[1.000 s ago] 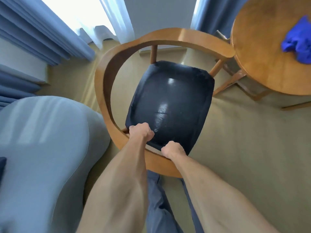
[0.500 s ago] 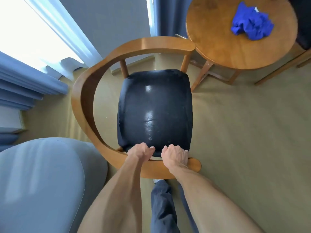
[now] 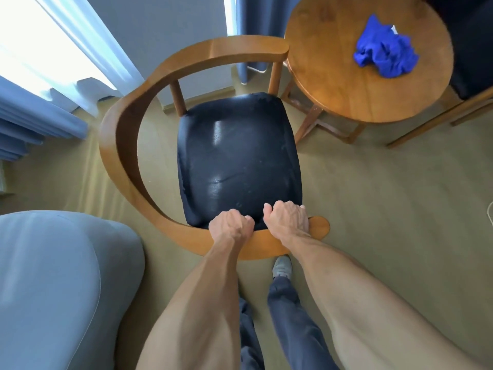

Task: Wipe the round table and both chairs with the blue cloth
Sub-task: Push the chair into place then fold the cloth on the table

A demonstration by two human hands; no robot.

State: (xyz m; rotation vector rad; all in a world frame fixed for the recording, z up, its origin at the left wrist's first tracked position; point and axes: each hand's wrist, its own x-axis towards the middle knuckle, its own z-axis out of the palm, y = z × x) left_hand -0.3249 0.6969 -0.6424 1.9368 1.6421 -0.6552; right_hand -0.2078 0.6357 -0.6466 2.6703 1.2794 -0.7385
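Presently I clamp my left hand (image 3: 230,227) and right hand (image 3: 288,218) on the chair's curved wooden rail (image 3: 262,243) to reposition it; the blue cloth (image 3: 384,56) waits on the round table (image 3: 333,84) beside the chair.

Two bare forearms reach up the frame from the 6 o'clock edge, converging toward centre. The left hand (image 3: 230,227) is curled into a fist, knuckles pointing toward 12 o'clock, closed over the curved wooden rail of the chair (image 3: 128,145). Just beside it, toward 3 o'clock, the right hand (image 3: 286,218) grips the same rail, fingers (image 3: 268,209) wrapped over its far side. The hands sit close together without touching. Both wrists are straight, arms extended.
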